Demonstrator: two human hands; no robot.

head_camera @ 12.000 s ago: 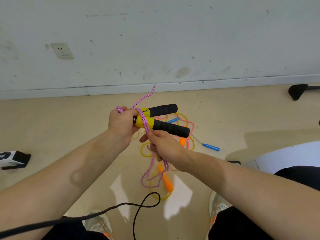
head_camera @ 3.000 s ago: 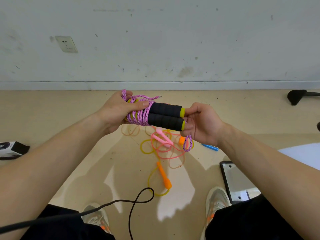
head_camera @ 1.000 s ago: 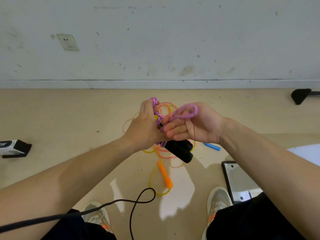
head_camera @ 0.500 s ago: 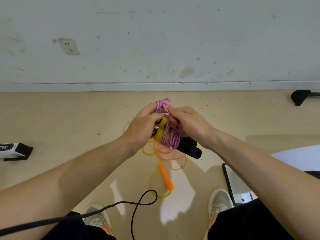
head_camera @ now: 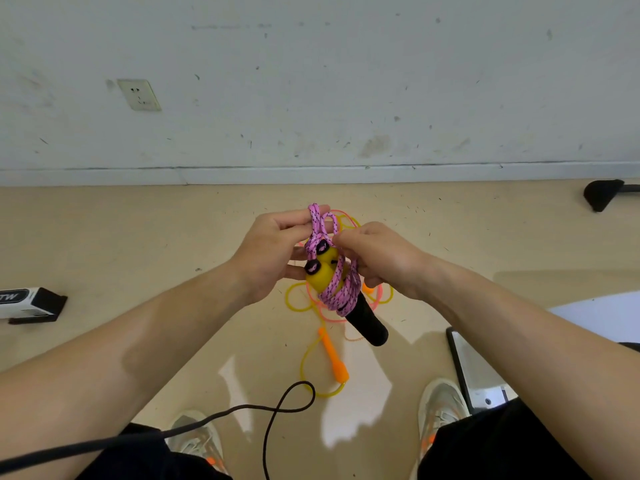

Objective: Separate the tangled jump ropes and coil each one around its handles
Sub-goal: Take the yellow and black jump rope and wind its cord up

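Observation:
A pink braided jump rope (head_camera: pixel 337 289) is wound around its two yellow-and-black handles (head_camera: pixel 367 323), which point down and to the right in mid-air. My left hand (head_camera: pixel 270 254) holds the yellow handle ends and pinches a pink loop (head_camera: pixel 317 216) that sticks up above them. My right hand (head_camera: pixel 381 258) grips the coil from the right, fingertips on the rope near the handle tops. On the floor below lies a tangle of a yellow rope (head_camera: pixel 311 368) with an orange handle (head_camera: pixel 332 358) and a thin pink-orange rope (head_camera: pixel 323 311).
A black cable (head_camera: pixel 273 414) loops across the floor near my shoes (head_camera: pixel 440 410). A black-and-white box (head_camera: pixel 27 303) lies at the left. A flat framed panel (head_camera: pixel 474 372) lies at the right, and a black foot (head_camera: pixel 602 197) stands by the wall. Wall socket (head_camera: pixel 138 95) at upper left.
The wound handles have tilted further upright, black ends swinging down. The pink loop stands higher above the yellow ends, and my right hand has shifted slightly right along the coil.

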